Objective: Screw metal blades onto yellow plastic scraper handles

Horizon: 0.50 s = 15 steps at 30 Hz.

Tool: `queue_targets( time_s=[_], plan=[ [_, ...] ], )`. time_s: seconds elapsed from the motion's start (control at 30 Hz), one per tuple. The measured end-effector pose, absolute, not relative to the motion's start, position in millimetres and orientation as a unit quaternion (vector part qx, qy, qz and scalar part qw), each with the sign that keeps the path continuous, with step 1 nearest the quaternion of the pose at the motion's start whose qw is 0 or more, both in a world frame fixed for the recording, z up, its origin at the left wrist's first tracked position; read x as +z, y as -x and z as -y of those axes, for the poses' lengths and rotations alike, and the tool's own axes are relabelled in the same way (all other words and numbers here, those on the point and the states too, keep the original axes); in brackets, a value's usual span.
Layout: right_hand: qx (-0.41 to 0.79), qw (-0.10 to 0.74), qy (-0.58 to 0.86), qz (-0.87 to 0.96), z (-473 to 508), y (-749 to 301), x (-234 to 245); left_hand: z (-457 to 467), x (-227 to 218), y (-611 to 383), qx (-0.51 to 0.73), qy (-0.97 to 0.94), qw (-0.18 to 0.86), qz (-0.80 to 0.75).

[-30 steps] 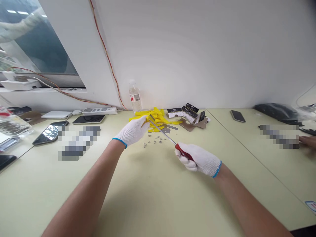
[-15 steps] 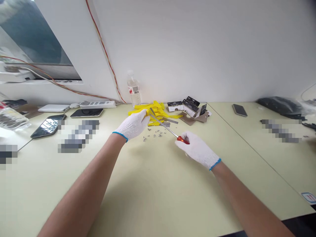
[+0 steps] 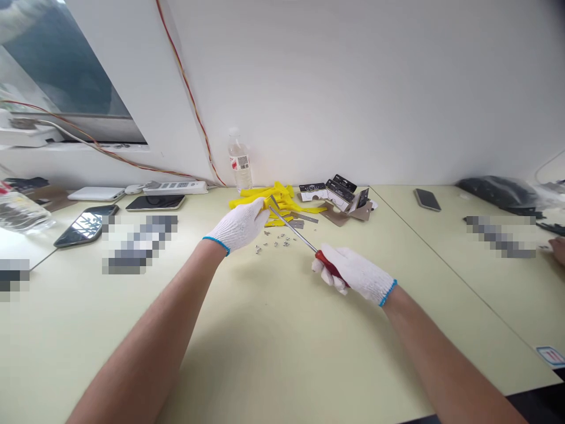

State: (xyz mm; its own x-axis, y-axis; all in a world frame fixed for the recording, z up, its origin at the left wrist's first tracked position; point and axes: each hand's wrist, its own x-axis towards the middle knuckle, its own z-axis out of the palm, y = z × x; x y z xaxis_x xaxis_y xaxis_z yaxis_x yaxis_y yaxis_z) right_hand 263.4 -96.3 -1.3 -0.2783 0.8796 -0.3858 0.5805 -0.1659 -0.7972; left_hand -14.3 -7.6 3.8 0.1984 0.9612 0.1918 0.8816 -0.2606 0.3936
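Note:
My left hand [image 3: 239,227], in a white knit glove with a blue cuff, is closed on a yellow plastic piece [image 3: 266,204] at the front of a heap of yellow strips [image 3: 276,197]. My right hand [image 3: 355,274], gloved the same way, is shut around the red handle of a screwdriver [image 3: 295,228]. The steel shaft reaches up to the yellow piece at my left fingertips. Small silver screws [image 3: 276,241] lie scattered on the table just below the shaft. Flat metal strips [image 3: 304,217] lie beside the yellow heap.
Black-and-white card packets [image 3: 335,193] and brown cardboard [image 3: 336,218] lie behind the strips. A plastic bottle [image 3: 240,162], a power strip [image 3: 174,187] and several phones [image 3: 154,202] line the wall. A co-worker's hand [image 3: 558,249] is at the far right.
My right hand has rotated and closed further around the red handle, and the shaft now points more steeply up to the yellow piece. My left hand has barely moved.

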Motion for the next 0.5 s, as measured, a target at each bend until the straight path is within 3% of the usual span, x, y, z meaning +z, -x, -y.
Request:
queue_targets(
  time_s=[0.17, 0.5],
  plan=[
    [0.447, 0.186, 0.610, 0.628, 93, -265, -9, 5, 1, 17, 0.224, -0.772, 0.111, -0.584],
    [0.529, 0.183, 0.559, 0.612, 98, -264, 2, 5, 1, 19, 0.229, -0.765, 0.116, -0.591]
  ],
)
